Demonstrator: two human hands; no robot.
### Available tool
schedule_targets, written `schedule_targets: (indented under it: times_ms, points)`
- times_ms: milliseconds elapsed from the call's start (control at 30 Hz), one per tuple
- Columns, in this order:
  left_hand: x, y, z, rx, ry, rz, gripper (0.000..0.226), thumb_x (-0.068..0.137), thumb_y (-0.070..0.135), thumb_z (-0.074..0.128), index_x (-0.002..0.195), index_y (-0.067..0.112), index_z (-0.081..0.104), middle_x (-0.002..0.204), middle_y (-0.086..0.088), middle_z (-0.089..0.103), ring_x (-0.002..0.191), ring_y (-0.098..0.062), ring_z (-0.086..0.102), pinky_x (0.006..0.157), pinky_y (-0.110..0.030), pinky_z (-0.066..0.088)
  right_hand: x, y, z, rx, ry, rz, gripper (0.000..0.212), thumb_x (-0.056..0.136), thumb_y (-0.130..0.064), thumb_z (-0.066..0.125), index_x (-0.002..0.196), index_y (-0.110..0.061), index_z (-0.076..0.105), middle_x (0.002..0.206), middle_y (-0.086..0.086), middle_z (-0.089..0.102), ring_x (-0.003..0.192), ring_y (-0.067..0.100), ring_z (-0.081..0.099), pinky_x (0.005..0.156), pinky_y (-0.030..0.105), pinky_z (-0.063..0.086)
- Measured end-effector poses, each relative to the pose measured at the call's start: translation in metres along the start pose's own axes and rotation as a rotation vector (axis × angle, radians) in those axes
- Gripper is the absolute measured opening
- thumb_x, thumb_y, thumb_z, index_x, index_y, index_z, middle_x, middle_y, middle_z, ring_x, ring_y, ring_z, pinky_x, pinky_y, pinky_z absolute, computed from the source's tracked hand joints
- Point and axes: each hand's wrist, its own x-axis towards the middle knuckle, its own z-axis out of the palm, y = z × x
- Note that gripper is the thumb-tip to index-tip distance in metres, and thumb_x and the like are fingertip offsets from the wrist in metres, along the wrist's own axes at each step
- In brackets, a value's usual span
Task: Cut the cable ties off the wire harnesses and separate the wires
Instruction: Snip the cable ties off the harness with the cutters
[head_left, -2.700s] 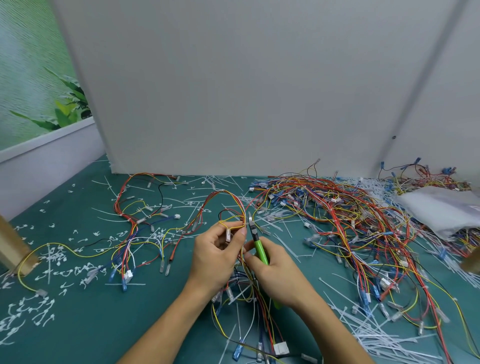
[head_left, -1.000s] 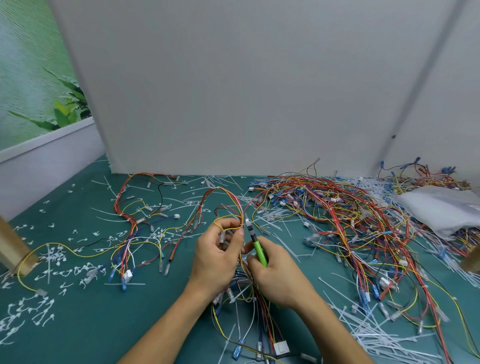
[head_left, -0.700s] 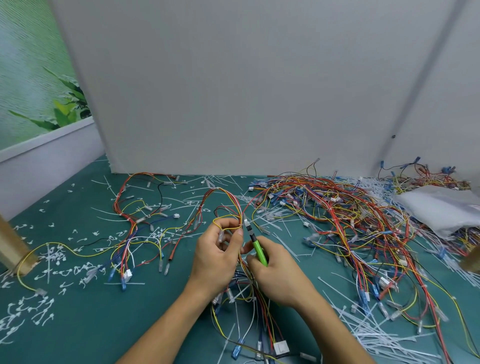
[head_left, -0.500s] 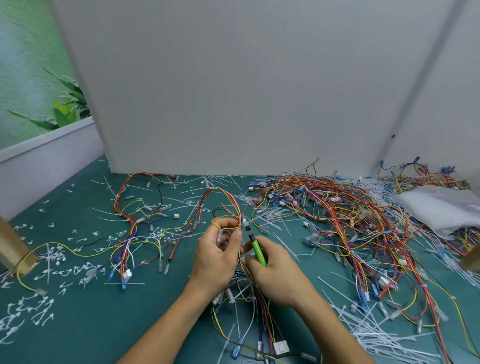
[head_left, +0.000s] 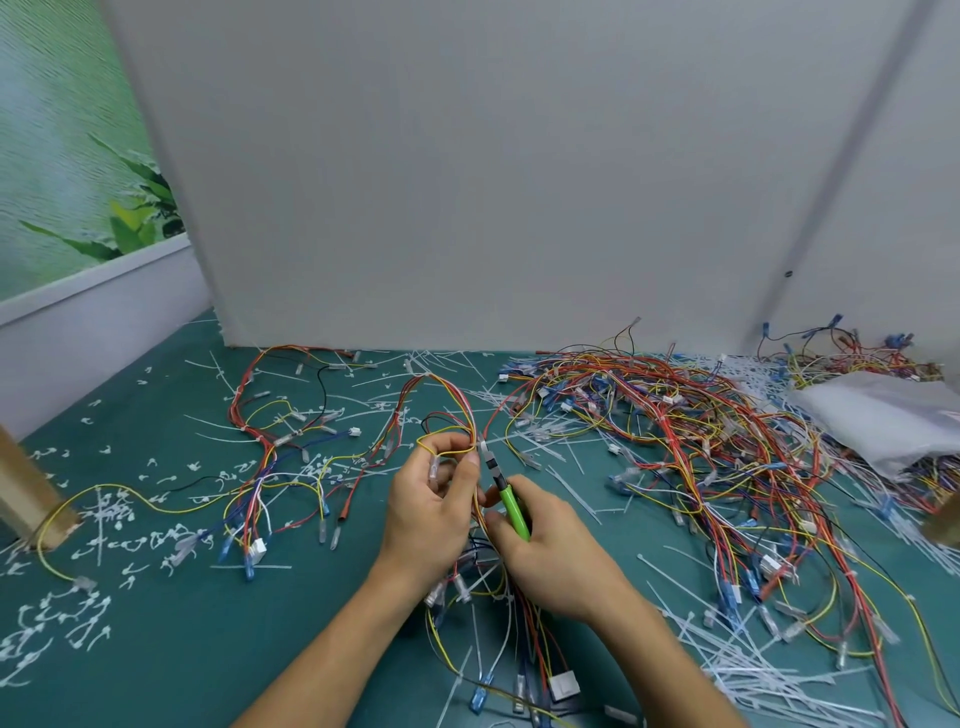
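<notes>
Green-handled side cutters (head_left: 514, 512) sit in our right grip (head_left: 550, 551), whose fingers are curled tight round the handle. The dark blade tip points up and away, just beside the thumb of our left grip (head_left: 431, 509). We cannot tell whether the blades are together or apart. The left grip is clamped on a wire harness (head_left: 470, 415), pinching a yellow loop and several red and orange strands between thumb and fingers. From that grip the harness arches away toward the far side and comes back down, and its other end trails toward us under both wrists, ending in blue terminals and a white connector (head_left: 563, 686).

To the left lie loose separated wires (head_left: 260, 452) spread on the teal surface (head_left: 182, 623), among many small white cut tie ends (head_left: 104, 519). To the right a large tangled pile of harnesses (head_left: 675, 431) reaches the far edge, with long white cable ties (head_left: 727, 665) scattered near us. A clear plastic bag (head_left: 883, 415) rests on the far right, and a grey board (head_left: 467, 182) stands behind everything.
</notes>
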Motion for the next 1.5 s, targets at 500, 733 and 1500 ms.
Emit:
schedule_targets:
  times_ms: [500, 733, 1500]
  points:
    - [-0.0021, 0.0076, 0.0019, -0.013, 0.003, 0.006, 0.014, 0.097, 0.005, 0.06, 0.098, 0.019, 0.061, 0.058, 0.001, 0.06, 0.053, -0.009, 0.055, 0.055, -0.023, 0.051, 0.0001, -0.0014, 0.0012, 0.065, 0.033, -0.006, 0.013, 0.1, -0.035, 0.057, 0.096, -0.022, 0.057, 0.073, -0.004, 0.058, 0.066, 0.011, 0.051, 0.068, 0.035, 0.046]
    - [-0.0022, 0.0093, 0.0017, -0.023, 0.0, 0.005, 0.013, 0.096, 0.005, 0.06, 0.098, 0.018, 0.061, 0.057, 0.002, 0.06, 0.052, -0.008, 0.053, 0.052, -0.02, 0.047, -0.0004, -0.003, 0.0016, 0.12, 0.009, -0.002, 0.017, 0.101, -0.037, 0.056, 0.098, -0.021, 0.059, 0.077, 0.0, 0.06, 0.07, 0.016, 0.051, 0.072, 0.041, 0.048]
    - [-0.0025, 0.0052, 0.0014, 0.017, -0.015, 0.04, 0.018, 0.092, 0.017, 0.063, 0.095, 0.036, 0.064, 0.061, 0.004, 0.062, 0.054, -0.009, 0.057, 0.054, -0.02, 0.049, 0.002, -0.0017, 0.0, 0.176, -0.046, -0.009, 0.017, 0.103, -0.033, 0.056, 0.096, -0.018, 0.061, 0.071, -0.005, 0.056, 0.064, 0.009, 0.047, 0.066, 0.034, 0.043]
